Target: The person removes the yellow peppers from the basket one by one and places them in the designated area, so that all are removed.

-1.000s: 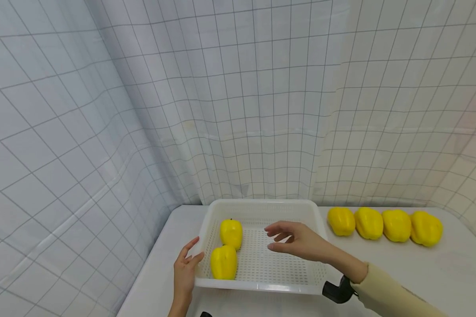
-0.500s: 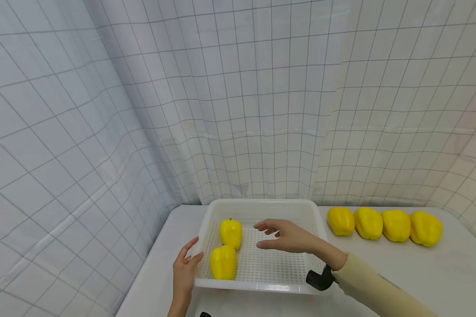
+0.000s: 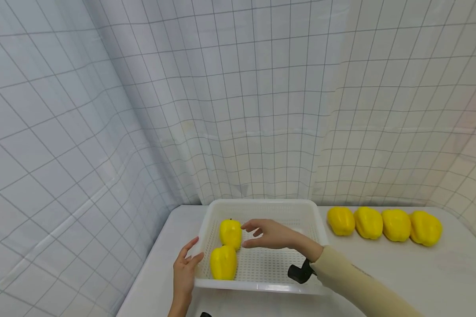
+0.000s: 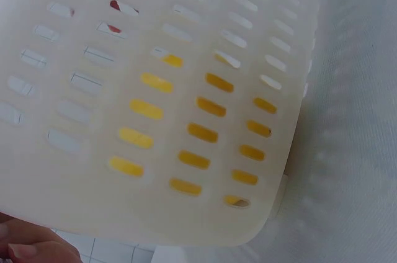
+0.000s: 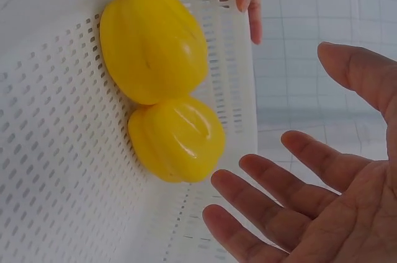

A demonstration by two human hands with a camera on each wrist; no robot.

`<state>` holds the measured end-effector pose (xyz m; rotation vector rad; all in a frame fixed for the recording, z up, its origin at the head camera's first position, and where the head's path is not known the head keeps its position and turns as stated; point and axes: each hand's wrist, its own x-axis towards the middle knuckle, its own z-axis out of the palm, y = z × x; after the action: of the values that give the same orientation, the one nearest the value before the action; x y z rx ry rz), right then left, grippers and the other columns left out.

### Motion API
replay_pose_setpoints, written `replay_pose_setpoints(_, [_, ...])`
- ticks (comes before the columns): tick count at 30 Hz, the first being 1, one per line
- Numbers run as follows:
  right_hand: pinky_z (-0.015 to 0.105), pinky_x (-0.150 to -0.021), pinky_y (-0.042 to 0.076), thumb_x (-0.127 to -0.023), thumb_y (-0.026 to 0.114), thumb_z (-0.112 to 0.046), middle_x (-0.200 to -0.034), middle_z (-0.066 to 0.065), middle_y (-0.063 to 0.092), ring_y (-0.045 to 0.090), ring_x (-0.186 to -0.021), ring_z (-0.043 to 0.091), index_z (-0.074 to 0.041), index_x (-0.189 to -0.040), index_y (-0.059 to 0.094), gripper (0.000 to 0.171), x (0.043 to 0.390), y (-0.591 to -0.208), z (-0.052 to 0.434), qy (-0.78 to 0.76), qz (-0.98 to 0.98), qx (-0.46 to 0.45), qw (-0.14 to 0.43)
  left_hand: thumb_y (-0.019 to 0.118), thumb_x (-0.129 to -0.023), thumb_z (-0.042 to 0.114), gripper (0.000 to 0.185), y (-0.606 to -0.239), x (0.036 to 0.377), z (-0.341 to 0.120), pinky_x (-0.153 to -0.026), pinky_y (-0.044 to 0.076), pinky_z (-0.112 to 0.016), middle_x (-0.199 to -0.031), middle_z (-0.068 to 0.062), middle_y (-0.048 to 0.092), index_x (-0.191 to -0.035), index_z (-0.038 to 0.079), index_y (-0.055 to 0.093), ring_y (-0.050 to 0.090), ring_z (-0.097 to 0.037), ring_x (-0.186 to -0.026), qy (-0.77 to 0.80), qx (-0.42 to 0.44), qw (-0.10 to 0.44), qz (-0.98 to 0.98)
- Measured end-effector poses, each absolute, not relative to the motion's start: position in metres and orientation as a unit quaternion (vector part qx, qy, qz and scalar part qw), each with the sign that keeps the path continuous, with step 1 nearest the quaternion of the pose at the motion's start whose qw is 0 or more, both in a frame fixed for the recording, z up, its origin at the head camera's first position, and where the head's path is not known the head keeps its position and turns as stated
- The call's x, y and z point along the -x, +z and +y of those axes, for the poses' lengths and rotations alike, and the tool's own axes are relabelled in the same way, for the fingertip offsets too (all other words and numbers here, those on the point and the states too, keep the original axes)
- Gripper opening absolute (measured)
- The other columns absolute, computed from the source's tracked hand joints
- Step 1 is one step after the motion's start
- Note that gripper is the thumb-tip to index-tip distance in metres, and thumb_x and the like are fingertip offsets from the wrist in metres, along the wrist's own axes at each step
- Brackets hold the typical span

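Note:
In the head view a white perforated plastic basket [image 3: 261, 286] holds two yellow bell peppers, the rear one [image 3: 230, 233] touching the front one [image 3: 223, 263]. My left hand [image 3: 185, 268] grips the basket's left rim between thumb and fingers. Only some of its fingertips [image 4: 37, 247] show in the left wrist view, by the basket wall [image 4: 142, 213]. Over the basket hovers my right hand [image 3: 271, 234], fingers spread and holding nothing, just right of the rear pepper. The right wrist view shows a gap between that hand [image 5: 322, 201] and both peppers.
Several more yellow bell peppers [image 3: 368, 223] stand in a row on the white table [image 3: 404, 273], right of the basket. A white curtain with a grid pattern [image 3: 238, 110] hangs behind and at the sides. A black wrist device [image 3: 300, 271] sits at my right wrist.
My right hand has moved left across the basket, closer to the rear pepper. My left hand, the basket and the peppers have stayed in place.

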<state>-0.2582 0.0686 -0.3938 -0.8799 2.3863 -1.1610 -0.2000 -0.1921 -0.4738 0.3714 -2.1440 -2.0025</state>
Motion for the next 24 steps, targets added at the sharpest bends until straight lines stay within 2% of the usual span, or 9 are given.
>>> replay_pose_setpoints(10, [0.034, -0.078, 0.051, -0.084, 0.069, -0.038, -0.128, 0.014, 0.055, 0.06, -0.101, 0.022, -0.008, -0.132, 0.053, 0.059, 0.268, -0.402, 0.046, -0.364, 0.857, 0.299, 0.206, 0.056, -0.094, 0.013, 0.045, -0.475, 0.2, -0.193, -0.071, 0.053, -0.027, -0.122, -0.018, 0.06, -0.138, 0.009, 0.049, 0.065, -0.023, -0.092, -0.673, -0.121, 0.092, -0.724])
replay_pose_setpoints(18, [0.041, -0.086, 0.048, -0.083, 0.07, -0.04, -0.126, 0.012, 0.056, 0.053, -0.112, 0.027, -0.007, -0.131, 0.054, 0.061, 0.272, -0.408, 0.033, -0.341, 0.869, 0.288, 0.212, 0.056, -0.094, 0.013, 0.045, -0.475, 0.201, -0.193, -0.07, 0.053, -0.027, -0.121, -0.018, 0.061, -0.138, 0.009, 0.048, 0.065, -0.023, -0.091, -0.676, -0.123, 0.089, -0.722])
replay_pose_setpoints(24, [0.041, -0.084, 0.049, -0.082, 0.071, -0.039, -0.121, 0.011, 0.058, 0.055, -0.106, 0.025, -0.007, -0.128, 0.056, 0.058, 0.271, -0.411, 0.025, -0.34, 0.873, 0.275, 0.215, 0.056, -0.094, 0.014, 0.046, -0.475, 0.201, -0.194, -0.07, 0.053, -0.028, -0.121, -0.018, 0.061, -0.138, 0.009, 0.048, 0.065, -0.023, -0.091, -0.677, -0.125, 0.087, -0.72])
